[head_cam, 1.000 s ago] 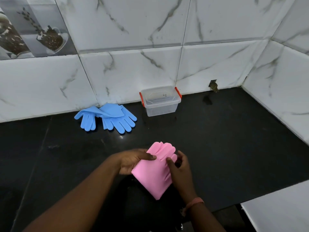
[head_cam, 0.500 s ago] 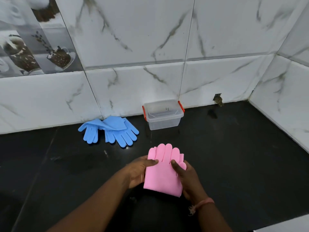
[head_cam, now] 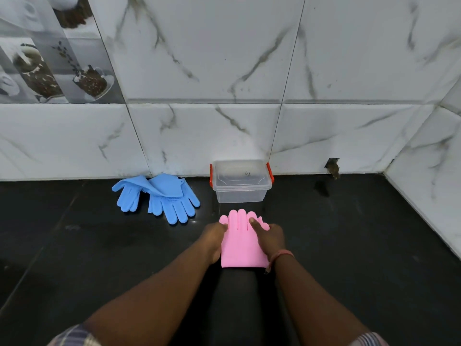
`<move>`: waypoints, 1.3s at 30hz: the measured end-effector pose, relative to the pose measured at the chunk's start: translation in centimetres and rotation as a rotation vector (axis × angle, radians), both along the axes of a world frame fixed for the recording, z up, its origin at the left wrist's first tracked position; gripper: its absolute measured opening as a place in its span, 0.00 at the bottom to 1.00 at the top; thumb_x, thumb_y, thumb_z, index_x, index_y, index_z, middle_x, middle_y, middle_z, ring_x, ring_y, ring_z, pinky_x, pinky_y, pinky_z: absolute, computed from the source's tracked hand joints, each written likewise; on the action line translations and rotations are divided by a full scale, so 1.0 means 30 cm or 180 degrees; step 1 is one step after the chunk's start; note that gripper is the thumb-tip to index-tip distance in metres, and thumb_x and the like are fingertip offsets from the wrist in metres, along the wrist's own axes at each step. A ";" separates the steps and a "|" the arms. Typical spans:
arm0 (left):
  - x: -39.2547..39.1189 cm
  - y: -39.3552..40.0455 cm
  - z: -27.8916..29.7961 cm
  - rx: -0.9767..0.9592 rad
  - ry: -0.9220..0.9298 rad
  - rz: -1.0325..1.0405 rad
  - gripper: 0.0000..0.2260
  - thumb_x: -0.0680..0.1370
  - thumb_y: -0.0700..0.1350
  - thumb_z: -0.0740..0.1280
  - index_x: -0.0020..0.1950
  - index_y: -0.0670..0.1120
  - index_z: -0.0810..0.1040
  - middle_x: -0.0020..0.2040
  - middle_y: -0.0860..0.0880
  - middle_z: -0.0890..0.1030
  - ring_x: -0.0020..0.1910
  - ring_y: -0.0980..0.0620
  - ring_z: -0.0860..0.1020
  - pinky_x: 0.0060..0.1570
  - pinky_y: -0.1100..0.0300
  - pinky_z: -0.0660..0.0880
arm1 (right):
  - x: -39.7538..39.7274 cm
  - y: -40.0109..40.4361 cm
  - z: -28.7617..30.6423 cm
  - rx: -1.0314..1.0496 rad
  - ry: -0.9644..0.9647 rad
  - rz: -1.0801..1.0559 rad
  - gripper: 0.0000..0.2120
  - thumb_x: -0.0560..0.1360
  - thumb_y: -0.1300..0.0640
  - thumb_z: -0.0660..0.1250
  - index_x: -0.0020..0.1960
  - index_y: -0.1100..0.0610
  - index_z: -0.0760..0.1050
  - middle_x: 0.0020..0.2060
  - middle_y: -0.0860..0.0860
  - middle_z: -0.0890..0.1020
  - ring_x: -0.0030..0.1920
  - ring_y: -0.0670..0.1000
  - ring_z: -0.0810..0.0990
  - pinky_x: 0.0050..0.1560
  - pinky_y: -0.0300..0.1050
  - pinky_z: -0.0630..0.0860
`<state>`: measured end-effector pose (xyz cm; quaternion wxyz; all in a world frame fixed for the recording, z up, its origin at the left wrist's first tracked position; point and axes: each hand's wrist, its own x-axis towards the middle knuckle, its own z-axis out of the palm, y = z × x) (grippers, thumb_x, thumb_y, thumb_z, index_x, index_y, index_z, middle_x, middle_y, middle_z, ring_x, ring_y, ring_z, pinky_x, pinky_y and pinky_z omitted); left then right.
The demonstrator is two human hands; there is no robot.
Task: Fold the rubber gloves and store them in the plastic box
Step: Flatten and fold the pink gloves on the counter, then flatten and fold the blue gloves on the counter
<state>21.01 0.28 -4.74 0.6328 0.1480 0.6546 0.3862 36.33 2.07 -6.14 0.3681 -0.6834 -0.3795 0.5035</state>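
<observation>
The pink rubber gloves [head_cam: 240, 242] are stacked flat, fingers pointing towards the wall, just in front of the clear plastic box [head_cam: 240, 188]. My left hand [head_cam: 213, 239] grips their left edge with the thumb on top. My right hand [head_cam: 269, 239] grips the right edge, thumb laid across the glove fingers. The box has red side latches and stands against the wall, with a clear lid on it. A pair of blue rubber gloves [head_cam: 159, 197] lies to the left of the box, partly overlapping, cuffs against the wall.
The black counter [head_cam: 349, 245] runs to white marble-look wall tiles at the back and on the right. A small chipped hole [head_cam: 333, 167] shows in the wall base right of the box.
Both hands have carried the pink gloves forward towards the box and turned them from tilted to straight, fingers facing the wall. The blue gloves and box stayed put.
</observation>
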 end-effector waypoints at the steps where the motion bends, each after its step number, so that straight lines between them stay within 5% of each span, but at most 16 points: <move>1: 0.007 0.009 -0.006 -0.0011 0.0080 0.0024 0.09 0.85 0.40 0.59 0.50 0.43 0.77 0.48 0.44 0.82 0.48 0.45 0.81 0.50 0.49 0.78 | 0.002 0.018 -0.004 0.0053 -0.0110 -0.0006 0.20 0.73 0.44 0.73 0.44 0.62 0.77 0.41 0.53 0.80 0.42 0.52 0.78 0.41 0.44 0.71; 5: 0.013 0.036 -0.066 0.0284 0.1190 -0.0295 0.16 0.82 0.40 0.58 0.69 0.43 0.74 0.62 0.43 0.80 0.59 0.45 0.78 0.60 0.49 0.76 | -0.017 0.052 -0.039 0.0173 -0.0975 0.0104 0.24 0.76 0.39 0.65 0.60 0.59 0.72 0.56 0.55 0.80 0.55 0.56 0.79 0.56 0.50 0.75; 9: 0.017 0.015 -0.113 0.0721 0.2291 -0.0454 0.22 0.76 0.35 0.67 0.70 0.47 0.75 0.64 0.44 0.80 0.62 0.45 0.79 0.62 0.52 0.76 | -0.043 0.014 -0.096 0.0803 -0.2933 0.0484 0.26 0.76 0.45 0.64 0.70 0.55 0.66 0.64 0.56 0.74 0.63 0.59 0.73 0.62 0.57 0.71; 13: 0.015 -0.011 -0.136 0.0979 0.2663 -0.0743 0.25 0.74 0.37 0.71 0.70 0.50 0.74 0.65 0.47 0.81 0.64 0.46 0.78 0.60 0.54 0.75 | -0.067 -0.011 -0.130 0.1297 -0.3556 0.1201 0.23 0.79 0.46 0.60 0.72 0.53 0.66 0.67 0.55 0.71 0.66 0.57 0.70 0.65 0.55 0.68; 19: -0.031 -0.001 -0.114 0.1117 0.3062 -0.1148 0.24 0.79 0.45 0.70 0.75 0.49 0.71 0.68 0.48 0.80 0.66 0.47 0.78 0.67 0.50 0.75 | -0.109 -0.008 -0.121 0.1302 -0.3733 0.1121 0.17 0.77 0.51 0.60 0.63 0.54 0.74 0.61 0.56 0.76 0.62 0.59 0.73 0.61 0.60 0.68; 24: -0.145 -0.012 -0.090 0.1185 0.3130 -0.0851 0.16 0.81 0.43 0.65 0.69 0.47 0.77 0.60 0.46 0.84 0.57 0.48 0.82 0.59 0.51 0.79 | -0.240 -0.025 -0.095 0.1851 -0.3876 0.1765 0.17 0.74 0.52 0.62 0.61 0.54 0.75 0.59 0.55 0.77 0.60 0.58 0.74 0.61 0.56 0.69; 31: -0.385 -0.043 -0.068 0.0999 0.3170 -0.0589 0.14 0.80 0.41 0.63 0.65 0.48 0.79 0.55 0.49 0.81 0.55 0.49 0.80 0.51 0.56 0.75 | -0.531 -0.052 -0.071 0.2107 -0.3247 0.2193 0.12 0.73 0.57 0.60 0.54 0.53 0.77 0.51 0.53 0.79 0.52 0.57 0.76 0.53 0.53 0.72; 36: -0.554 -0.056 -0.038 0.0753 0.3102 -0.0596 0.19 0.79 0.41 0.64 0.70 0.47 0.76 0.64 0.45 0.78 0.62 0.46 0.78 0.60 0.52 0.75 | -0.709 -0.019 -0.058 0.1547 -0.2369 0.2298 0.15 0.75 0.58 0.62 0.61 0.55 0.75 0.63 0.58 0.71 0.62 0.60 0.72 0.62 0.50 0.72; 39: -0.639 -0.071 -0.033 0.0601 0.2640 -0.0792 0.19 0.76 0.42 0.66 0.68 0.49 0.78 0.62 0.47 0.81 0.62 0.46 0.79 0.62 0.51 0.75 | -0.789 0.022 -0.084 0.0832 -0.2049 0.2483 0.16 0.75 0.56 0.61 0.62 0.51 0.76 0.77 0.62 0.55 0.75 0.64 0.56 0.73 0.52 0.62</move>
